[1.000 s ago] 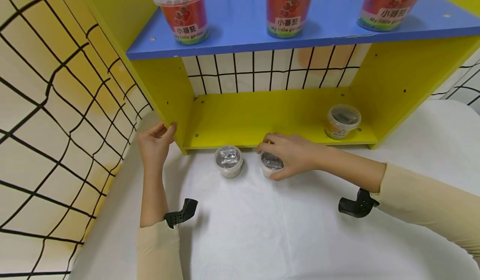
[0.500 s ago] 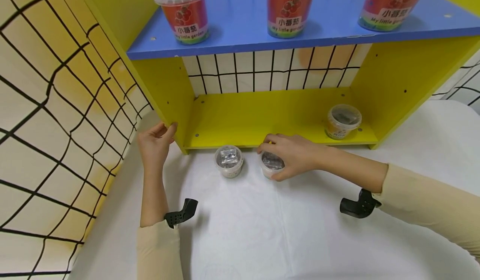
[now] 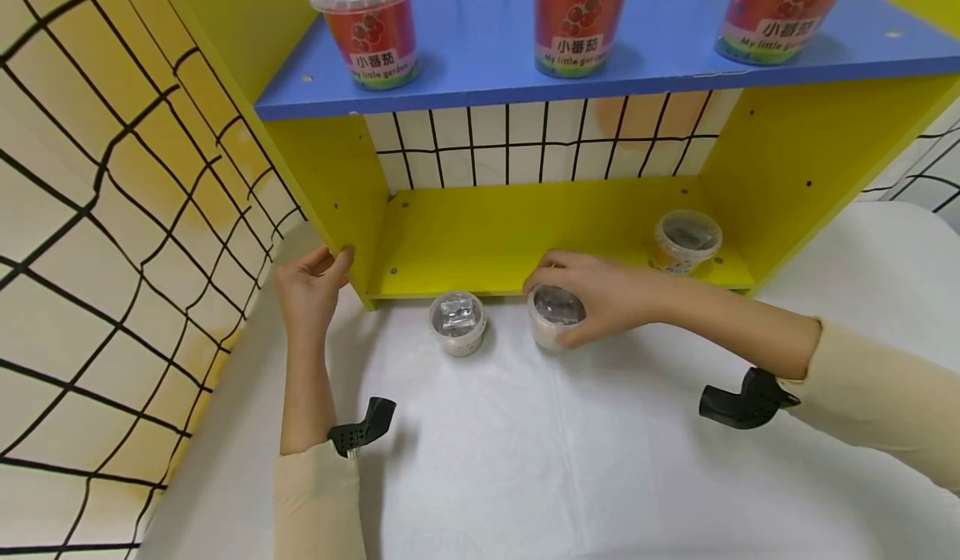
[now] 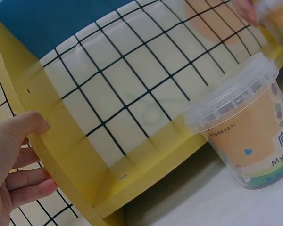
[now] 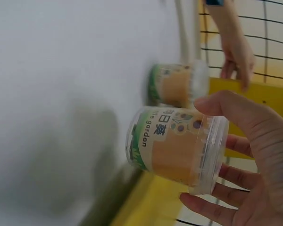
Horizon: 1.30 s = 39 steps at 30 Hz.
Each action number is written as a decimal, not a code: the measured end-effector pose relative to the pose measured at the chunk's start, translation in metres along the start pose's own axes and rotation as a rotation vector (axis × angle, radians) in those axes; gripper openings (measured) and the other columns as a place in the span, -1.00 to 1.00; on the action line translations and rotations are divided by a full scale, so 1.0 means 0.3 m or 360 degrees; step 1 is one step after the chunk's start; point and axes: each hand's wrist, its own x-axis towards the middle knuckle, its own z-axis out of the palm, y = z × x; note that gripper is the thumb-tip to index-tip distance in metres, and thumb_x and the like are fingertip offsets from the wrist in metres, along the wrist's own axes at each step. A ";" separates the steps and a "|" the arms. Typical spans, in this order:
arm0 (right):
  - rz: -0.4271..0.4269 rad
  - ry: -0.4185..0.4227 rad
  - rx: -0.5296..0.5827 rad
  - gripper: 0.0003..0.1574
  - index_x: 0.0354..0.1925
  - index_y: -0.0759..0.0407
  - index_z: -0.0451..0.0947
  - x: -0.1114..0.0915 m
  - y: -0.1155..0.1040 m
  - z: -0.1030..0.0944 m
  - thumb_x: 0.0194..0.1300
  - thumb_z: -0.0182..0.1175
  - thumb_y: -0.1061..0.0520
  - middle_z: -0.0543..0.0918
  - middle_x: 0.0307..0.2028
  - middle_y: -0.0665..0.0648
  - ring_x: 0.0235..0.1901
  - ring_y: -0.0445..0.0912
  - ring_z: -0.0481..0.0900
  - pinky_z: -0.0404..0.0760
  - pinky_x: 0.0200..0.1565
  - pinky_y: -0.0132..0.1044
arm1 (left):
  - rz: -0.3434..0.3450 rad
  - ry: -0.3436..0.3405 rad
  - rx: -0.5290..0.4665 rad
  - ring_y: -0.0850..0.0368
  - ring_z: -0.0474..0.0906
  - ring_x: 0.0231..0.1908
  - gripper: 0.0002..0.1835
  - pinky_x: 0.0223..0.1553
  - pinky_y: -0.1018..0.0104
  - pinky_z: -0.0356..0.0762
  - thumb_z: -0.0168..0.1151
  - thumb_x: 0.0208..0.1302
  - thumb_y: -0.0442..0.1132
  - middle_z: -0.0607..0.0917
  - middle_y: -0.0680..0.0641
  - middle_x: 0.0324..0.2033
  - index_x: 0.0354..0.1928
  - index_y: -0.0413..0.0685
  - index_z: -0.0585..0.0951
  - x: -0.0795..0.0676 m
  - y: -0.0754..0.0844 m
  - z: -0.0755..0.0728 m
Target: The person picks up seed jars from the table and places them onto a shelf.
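My right hand (image 3: 611, 293) grips a clear-lidded plastic cup (image 3: 551, 310) near its rim, thumb on one side and fingers on the other. In the right wrist view this cup (image 5: 172, 143) has an orange, white and green "My little garden" label, and it appears lifted off the table. A similar lidded cup (image 3: 457, 327) stands upright on the white table, left of the held one. My left hand (image 3: 311, 285) holds the front edge of the shelf's yellow left side panel (image 4: 49, 146), thumb inside and fingers outside.
Another lidded cup (image 3: 686, 242) sits on the yellow bottom board (image 3: 480, 235) at the right. Three red-labelled cups, such as the middle cup (image 3: 577, 31), stand on the blue shelf board (image 3: 465, 52) above. A black wire grid (image 3: 97, 210) rises at the left.
My right hand has moved slightly right and toward the shelf, carrying the gripped cup up from the table. The left hand and the other cups have stayed in place.
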 end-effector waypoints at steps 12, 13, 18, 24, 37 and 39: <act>0.0039 0.0043 -0.0071 -0.32 0.09 -0.16 0.40 -0.050 -0.003 -0.101 -0.04 0.36 -0.13 0.41 0.02 -0.01 -0.13 -0.09 0.46 0.56 -0.14 -0.17 | 0.0009 -0.0001 -0.0017 0.44 0.59 -0.40 -0.63 -0.48 0.59 0.58 0.32 0.10 -0.14 0.67 -0.22 -0.16 -0.04 -0.15 0.64 0.000 0.000 -0.005; 0.0038 0.0042 -0.0073 -0.32 0.09 -0.16 0.40 -0.052 -0.002 -0.101 -0.03 0.36 -0.13 0.41 0.02 -0.01 -0.13 -0.09 0.45 0.56 -0.14 -0.18 | 0.0010 -0.0001 -0.0018 0.44 0.59 -0.40 -0.63 -0.48 0.59 0.58 0.32 0.10 -0.14 0.67 -0.22 -0.16 -0.04 -0.15 0.64 0.000 0.000 -0.006; 0.0026 0.0037 -0.0074 -0.33 0.09 -0.15 0.41 -0.058 0.010 -0.100 -0.02 0.35 -0.12 0.41 0.02 0.00 -0.13 -0.08 0.46 0.57 -0.14 -0.17 | 0.0032 -0.0005 -0.0026 0.44 0.59 -0.39 -0.63 -0.49 0.59 0.58 0.32 0.10 -0.16 0.67 -0.22 -0.16 -0.04 -0.16 0.64 0.002 -0.001 -0.003; 0.0050 0.0029 -0.0059 -0.35 0.08 -0.10 0.42 -0.047 0.030 -0.115 -0.01 0.36 -0.11 0.43 0.02 0.01 -0.07 -0.08 0.44 0.56 -0.04 -0.12 | 0.0051 -0.0007 -0.0020 0.43 0.60 -0.38 -0.64 -0.48 0.58 0.58 0.31 0.11 -0.17 0.68 -0.22 -0.17 -0.05 -0.17 0.64 0.003 -0.002 0.002; 0.0092 0.0021 -0.0023 -0.33 0.09 0.00 0.43 0.011 0.066 -0.165 -0.01 0.38 -0.04 0.43 0.05 0.08 -0.05 -0.03 0.41 0.51 0.02 -0.06 | 0.0012 -0.0009 -0.0058 0.43 0.60 -0.40 -0.62 -0.46 0.56 0.60 0.32 0.10 -0.17 0.67 -0.23 -0.14 -0.03 -0.18 0.63 0.002 -0.001 0.004; 0.0102 0.0004 -0.0006 -0.33 0.10 0.03 0.43 0.025 0.071 -0.170 0.00 0.37 -0.03 0.42 0.06 0.10 -0.03 -0.01 0.40 0.50 0.04 -0.05 | 0.0010 -0.0009 -0.0061 0.43 0.60 -0.40 -0.62 -0.46 0.56 0.60 0.32 0.10 -0.17 0.67 -0.23 -0.14 -0.03 -0.18 0.63 0.002 -0.003 0.004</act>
